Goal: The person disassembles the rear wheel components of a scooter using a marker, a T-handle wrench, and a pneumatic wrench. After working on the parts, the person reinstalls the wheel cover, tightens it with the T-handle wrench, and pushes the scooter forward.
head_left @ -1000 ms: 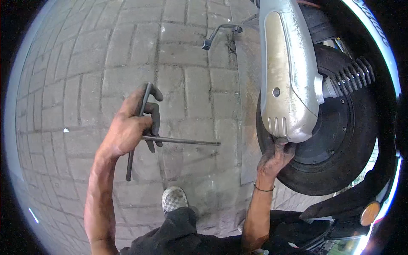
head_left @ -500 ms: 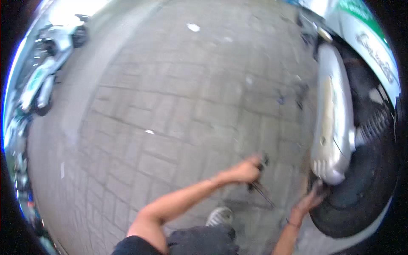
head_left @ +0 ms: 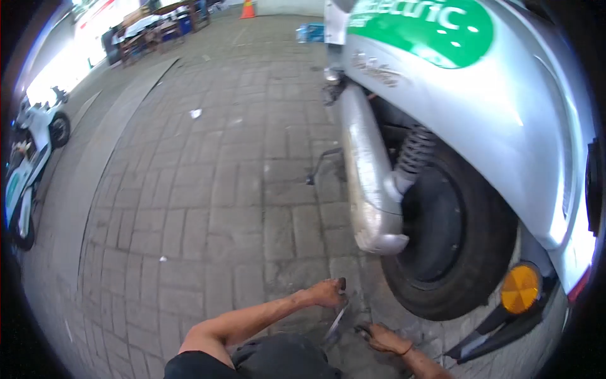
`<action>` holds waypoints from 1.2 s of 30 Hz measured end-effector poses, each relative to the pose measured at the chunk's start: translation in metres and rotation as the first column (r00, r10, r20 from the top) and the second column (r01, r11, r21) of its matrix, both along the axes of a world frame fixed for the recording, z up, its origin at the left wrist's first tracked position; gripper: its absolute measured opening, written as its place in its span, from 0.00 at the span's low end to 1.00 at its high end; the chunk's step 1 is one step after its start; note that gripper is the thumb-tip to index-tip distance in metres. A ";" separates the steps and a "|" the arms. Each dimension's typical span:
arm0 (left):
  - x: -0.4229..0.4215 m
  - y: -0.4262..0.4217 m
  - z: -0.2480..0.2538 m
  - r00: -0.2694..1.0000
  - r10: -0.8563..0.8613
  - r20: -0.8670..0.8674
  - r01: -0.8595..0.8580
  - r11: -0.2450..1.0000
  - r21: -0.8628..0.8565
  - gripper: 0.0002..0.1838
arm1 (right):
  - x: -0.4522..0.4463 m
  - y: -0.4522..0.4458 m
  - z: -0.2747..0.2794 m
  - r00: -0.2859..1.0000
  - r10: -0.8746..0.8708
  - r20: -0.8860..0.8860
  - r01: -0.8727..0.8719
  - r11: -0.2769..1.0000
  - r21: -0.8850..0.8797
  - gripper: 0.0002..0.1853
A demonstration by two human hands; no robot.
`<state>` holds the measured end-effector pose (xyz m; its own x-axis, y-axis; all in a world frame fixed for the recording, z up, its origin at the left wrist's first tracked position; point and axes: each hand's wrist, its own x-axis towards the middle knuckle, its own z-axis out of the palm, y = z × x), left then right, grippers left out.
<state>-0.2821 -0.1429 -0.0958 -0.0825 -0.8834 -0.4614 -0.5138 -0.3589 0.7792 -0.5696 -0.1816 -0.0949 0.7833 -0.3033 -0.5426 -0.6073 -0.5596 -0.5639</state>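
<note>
- Low down, the left hand (head_left: 327,293) grips a blurred metal tool (head_left: 338,318) near a scooter wheel (head_left: 435,227).
- Whether the right hand (head_left: 384,338) holds anything, I cannot tell.
- A loose grip could drop the tool onto the paving (head_left: 237,215).

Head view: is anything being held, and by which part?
The left hand holds a tool by its upper end; nothing shows in the right hand.

The tool (head_left: 337,320) blurs on my feed, partly hidden in the left hand (head_left: 327,294). I can't tell whether the right hand (head_left: 383,338) touches anything. My top edge crops the scooter (head_left: 499,114); its brownish lettering (head_left: 377,70) is unreadable.
</note>
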 end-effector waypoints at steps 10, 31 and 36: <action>-0.011 -0.047 0.003 0.914 -0.341 0.218 0.392 0.881 -0.266 0.26 | -0.237 -0.065 0.097 0.967 0.111 -0.231 -0.095 0.993 0.076 0.27; -0.100 -0.025 0.142 0.462 -0.832 0.308 0.652 0.554 0.518 0.22 | -0.180 -0.010 0.293 0.640 0.341 0.689 -0.640 0.733 0.231 0.21; -0.147 -0.023 0.156 0.581 -0.782 0.225 0.582 0.593 0.556 0.23 | -0.216 -0.060 0.283 0.442 0.323 0.837 -0.624 0.781 0.028 0.14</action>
